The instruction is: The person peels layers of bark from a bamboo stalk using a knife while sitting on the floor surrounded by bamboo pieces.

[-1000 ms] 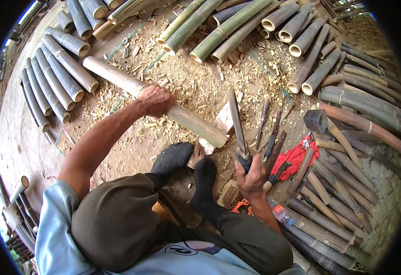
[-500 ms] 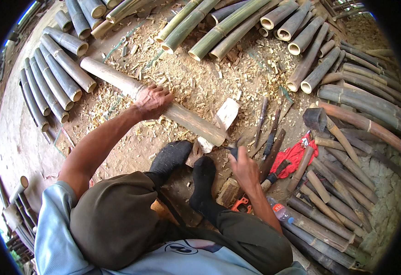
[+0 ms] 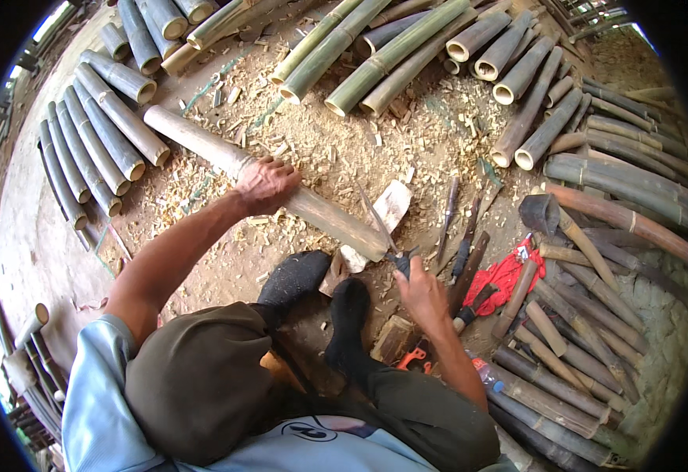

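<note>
Working room: floor (image 3: 53,267) mid-frame, strewn with wood shavings (image 3: 395,145), hemmed by bamboo stacks at upper left (image 3: 101,134), top centre (image 3: 399,57) and right. Pale bare stretch runs down the left. Tighter on the right: long dark-handled tools (image 3: 466,244), a crumpled red cloth (image 3: 505,277) and more cut bamboo (image 3: 544,391) crowd the right hand (image 3: 424,295).

Held bamboo length (image 3: 332,220) slants from upper left of centre to just right of centre; its lower end lies at a pale, rough-hewn wood block (image 3: 392,204), near the dark-socked feet (image 3: 296,275).

Left hand (image 3: 267,185): fingers curled over the bamboo about midway, gripping from above. Right: fingers closed round the dark handle of a knife (image 3: 374,212), narrow blade angled up-left beside the bamboo's lower end; whether the edge touches, cannot tell.

Held bamboo tan-grey, round, a node ring near the left hand. Top-centre stack greener, smooth; cut ends pale, hollow. Shavings yellowish, chips and curls.
</note>
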`<move>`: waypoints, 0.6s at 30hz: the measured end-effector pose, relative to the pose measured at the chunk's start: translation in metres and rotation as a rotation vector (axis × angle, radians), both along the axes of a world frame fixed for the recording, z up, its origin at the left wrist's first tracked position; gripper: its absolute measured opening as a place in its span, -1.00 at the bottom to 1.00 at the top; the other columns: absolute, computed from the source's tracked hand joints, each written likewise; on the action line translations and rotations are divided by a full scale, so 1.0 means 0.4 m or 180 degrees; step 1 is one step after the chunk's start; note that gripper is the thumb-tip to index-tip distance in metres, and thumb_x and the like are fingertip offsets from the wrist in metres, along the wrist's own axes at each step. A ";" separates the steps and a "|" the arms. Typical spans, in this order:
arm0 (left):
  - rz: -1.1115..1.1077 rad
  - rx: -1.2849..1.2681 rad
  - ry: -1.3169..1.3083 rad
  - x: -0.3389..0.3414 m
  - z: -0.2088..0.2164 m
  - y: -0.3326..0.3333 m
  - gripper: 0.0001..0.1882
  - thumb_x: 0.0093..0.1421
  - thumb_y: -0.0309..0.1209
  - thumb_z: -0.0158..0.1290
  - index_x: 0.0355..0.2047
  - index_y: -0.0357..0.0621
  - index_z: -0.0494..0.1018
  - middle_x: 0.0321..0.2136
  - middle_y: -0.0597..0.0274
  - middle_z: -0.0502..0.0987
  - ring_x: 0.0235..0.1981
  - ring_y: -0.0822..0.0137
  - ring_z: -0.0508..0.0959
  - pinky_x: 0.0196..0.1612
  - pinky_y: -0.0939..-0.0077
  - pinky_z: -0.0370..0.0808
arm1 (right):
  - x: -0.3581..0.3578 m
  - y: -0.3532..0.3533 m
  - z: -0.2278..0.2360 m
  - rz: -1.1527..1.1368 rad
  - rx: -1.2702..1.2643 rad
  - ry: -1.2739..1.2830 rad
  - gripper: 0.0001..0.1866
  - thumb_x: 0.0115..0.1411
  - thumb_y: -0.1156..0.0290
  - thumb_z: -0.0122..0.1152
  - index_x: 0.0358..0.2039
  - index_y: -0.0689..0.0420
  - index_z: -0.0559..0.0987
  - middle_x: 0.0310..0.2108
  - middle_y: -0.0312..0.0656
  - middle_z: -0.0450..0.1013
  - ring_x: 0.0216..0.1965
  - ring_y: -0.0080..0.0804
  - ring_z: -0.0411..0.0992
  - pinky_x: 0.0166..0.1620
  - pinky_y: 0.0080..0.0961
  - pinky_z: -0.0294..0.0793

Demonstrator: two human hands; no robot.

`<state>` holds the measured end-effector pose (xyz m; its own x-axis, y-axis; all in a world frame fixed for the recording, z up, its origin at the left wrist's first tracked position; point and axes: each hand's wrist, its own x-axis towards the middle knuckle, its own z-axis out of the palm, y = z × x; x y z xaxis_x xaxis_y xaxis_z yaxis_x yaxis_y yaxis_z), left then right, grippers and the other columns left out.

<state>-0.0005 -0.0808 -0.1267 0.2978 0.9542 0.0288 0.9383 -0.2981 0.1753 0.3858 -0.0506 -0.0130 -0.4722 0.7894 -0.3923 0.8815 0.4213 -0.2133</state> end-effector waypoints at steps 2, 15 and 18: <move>0.0095 -0.0057 -0.0252 -0.006 -0.018 -0.019 -0.80 0.09 -0.33 0.19 -0.34 -0.10 0.45 -0.37 0.13 0.55 -0.28 0.14 0.60 -0.13 0.15 0.52 | -0.045 0.000 0.081 0.0028 -0.0059 0.0468 -0.67 0.34 0.21 0.19 -0.17 0.21 0.35 -0.53 0.19 0.50 -0.45 0.29 0.53 -0.40 0.09 0.50; 0.0027 -0.2028 -0.0109 0.003 0.063 0.070 -0.50 -0.08 -0.23 0.42 -0.13 -0.02 0.52 -0.34 0.25 0.56 -0.30 0.31 0.56 -0.21 0.26 0.54 | 0.018 0.010 -0.013 -0.0226 -0.0295 0.0242 -0.63 0.36 0.20 0.14 -0.03 0.20 0.34 -0.42 0.29 0.53 -0.28 0.37 0.52 -0.26 0.15 0.48; -0.0285 -0.2351 -0.0060 -0.040 0.041 0.101 -0.48 -0.16 -0.33 0.47 -0.14 0.01 0.54 -0.40 0.35 0.55 -0.43 0.33 0.51 -0.33 0.42 0.51 | -0.007 -0.012 0.023 -0.0287 -0.0256 0.0964 -0.64 0.36 0.21 0.14 -0.01 0.18 0.35 -0.43 0.27 0.52 -0.30 0.37 0.51 -0.29 0.14 0.45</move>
